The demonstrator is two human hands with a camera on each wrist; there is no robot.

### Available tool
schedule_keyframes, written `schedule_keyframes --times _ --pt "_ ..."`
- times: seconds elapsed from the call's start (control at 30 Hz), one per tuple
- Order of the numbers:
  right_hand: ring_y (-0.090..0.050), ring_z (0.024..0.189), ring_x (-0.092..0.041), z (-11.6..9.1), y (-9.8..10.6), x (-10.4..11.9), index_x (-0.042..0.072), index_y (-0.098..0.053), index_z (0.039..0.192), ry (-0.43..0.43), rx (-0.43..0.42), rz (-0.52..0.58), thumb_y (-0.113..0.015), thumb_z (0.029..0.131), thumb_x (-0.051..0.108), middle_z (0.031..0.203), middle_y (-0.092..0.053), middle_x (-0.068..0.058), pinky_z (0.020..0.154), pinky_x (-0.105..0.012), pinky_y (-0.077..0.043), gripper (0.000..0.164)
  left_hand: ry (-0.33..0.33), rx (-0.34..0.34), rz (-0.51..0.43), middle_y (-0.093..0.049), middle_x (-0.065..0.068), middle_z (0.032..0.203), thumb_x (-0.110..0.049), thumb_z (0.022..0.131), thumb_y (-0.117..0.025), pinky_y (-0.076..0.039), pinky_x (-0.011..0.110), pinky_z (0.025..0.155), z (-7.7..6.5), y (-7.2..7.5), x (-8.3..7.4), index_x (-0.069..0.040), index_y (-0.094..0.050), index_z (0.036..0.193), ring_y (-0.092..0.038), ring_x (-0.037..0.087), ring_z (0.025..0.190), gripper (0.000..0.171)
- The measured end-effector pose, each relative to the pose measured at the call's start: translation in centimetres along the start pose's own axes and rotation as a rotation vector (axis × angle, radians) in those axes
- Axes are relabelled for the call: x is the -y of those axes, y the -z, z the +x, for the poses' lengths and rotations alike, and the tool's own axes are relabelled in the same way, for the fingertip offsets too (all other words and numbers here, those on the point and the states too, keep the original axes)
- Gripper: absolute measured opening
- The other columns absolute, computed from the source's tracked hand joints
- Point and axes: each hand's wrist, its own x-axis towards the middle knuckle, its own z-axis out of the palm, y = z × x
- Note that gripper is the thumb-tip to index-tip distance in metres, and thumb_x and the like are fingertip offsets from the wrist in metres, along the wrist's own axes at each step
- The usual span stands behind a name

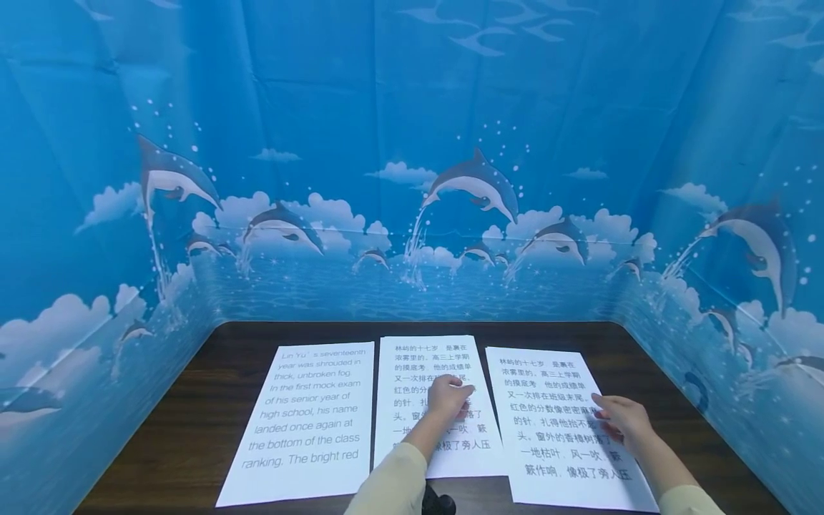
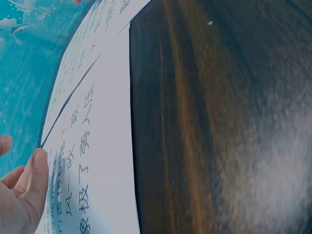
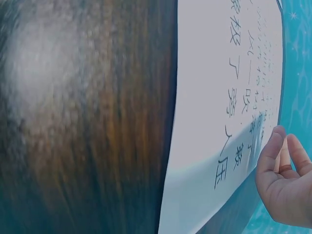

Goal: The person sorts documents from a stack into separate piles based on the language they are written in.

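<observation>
Three white printed sheets lie side by side on a dark wooden table. My left hand is over the middle sheet, which bears Chinese text, and covers some of its lines. In the left wrist view the thumb stands apart from the loosely bent fingers. My right hand hovers at the right edge of the right sheet, also in Chinese, casting a shadow on it. Its thumb and fingers are loosely bent, with a gap between them in the right wrist view. Neither hand holds anything.
The left sheet carries English text and lies apart from both hands. Dark wood tabletop shows around the papers. A blue curtain printed with dolphins encloses the table at the back and sides. A small black object shows at the bottom edge.
</observation>
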Motion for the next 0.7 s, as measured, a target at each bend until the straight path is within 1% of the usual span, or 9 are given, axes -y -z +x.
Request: schedule_keyframes --times 0.1,0.17,0.23,0.4,0.47,0.57,0.7 --pt "-0.049 0.07 -0.017 0.0 -0.3 0.0 -0.011 -0.04 0.116 0.013 0.007 -0.005 -0.06 0.078 0.038 0.088 -0.051 -0.017 0.055 -0.024 -0.042 0.065 -0.002 -0.013 0.008 -0.053 0.007 0.065 -0.02 0.077 -0.061 -0.047 0.022 0.045 0.1 0.3 0.2 0.001 -0.052 0.104 -0.055 0.014 0.054 0.035" --pt "-0.049 0.07 -0.017 0.0 -0.5 0.0 -0.011 -0.039 0.116 0.013 0.006 -0.002 -0.06 0.077 0.038 0.088 -0.051 -0.017 0.055 -0.024 -0.043 0.066 -0.007 -0.022 0.011 -0.054 0.008 0.066 -0.02 0.078 -0.06 -0.047 0.022 0.045 0.2 0.5 0.3 0.001 -0.052 0.103 -0.055 0.014 0.053 0.034" --pt "-0.05 0.071 -0.019 0.0 -0.7 0.0 -0.011 -0.038 0.117 0.013 0.007 -0.004 -0.06 0.077 0.039 0.089 -0.051 -0.018 0.054 -0.023 -0.043 0.067 -0.011 -0.034 0.007 -0.054 0.008 0.067 -0.02 0.078 -0.06 -0.047 0.022 0.044 0.3 0.8 0.2 0.001 -0.052 0.103 -0.055 0.014 0.053 0.033" --pt "-0.05 0.076 -0.024 0.0 -1.2 0.1 -0.012 -0.037 0.117 0.016 0.013 -0.005 -0.06 0.077 0.038 0.09 -0.05 -0.019 0.052 -0.019 -0.042 0.068 -0.025 -0.057 0.03 -0.054 0.008 0.065 -0.02 0.078 -0.061 -0.046 0.021 0.044 0.4 1.4 0.2 0.001 -0.054 0.1 -0.056 0.014 0.053 0.032" --pt "-0.05 0.078 -0.025 0.2 -1.5 0.1 -0.011 -0.038 0.116 0.015 0.018 -0.005 -0.06 0.078 0.037 0.091 -0.05 -0.019 0.052 -0.018 -0.041 0.066 -0.028 -0.061 0.045 -0.054 0.007 0.064 -0.02 0.078 -0.061 -0.046 0.021 0.043 0.4 1.7 0.3 0.001 -0.054 0.1 -0.056 0.015 0.053 0.032" --pt "-0.049 0.081 -0.027 0.2 -1.8 0.2 -0.011 -0.038 0.117 0.017 0.025 -0.012 -0.06 0.078 0.039 0.093 -0.049 -0.02 0.051 -0.016 -0.04 0.067 -0.031 -0.069 0.05 -0.054 0.008 0.064 -0.02 0.078 -0.061 -0.046 0.021 0.043 0.4 2.1 0.4 0.001 -0.054 0.1 -0.056 0.015 0.053 0.032" --pt "-0.049 0.081 -0.027 0.0 -2.1 0.5 -0.011 -0.037 0.118 0.024 0.028 -0.025 -0.058 0.078 0.039 0.095 -0.048 -0.021 0.052 -0.016 -0.039 0.067 -0.027 -0.089 0.061 -0.053 0.007 0.063 -0.02 0.079 -0.06 -0.045 0.02 0.043 0.7 2.5 0.6 0.001 -0.054 0.1 -0.056 0.015 0.052 0.031"
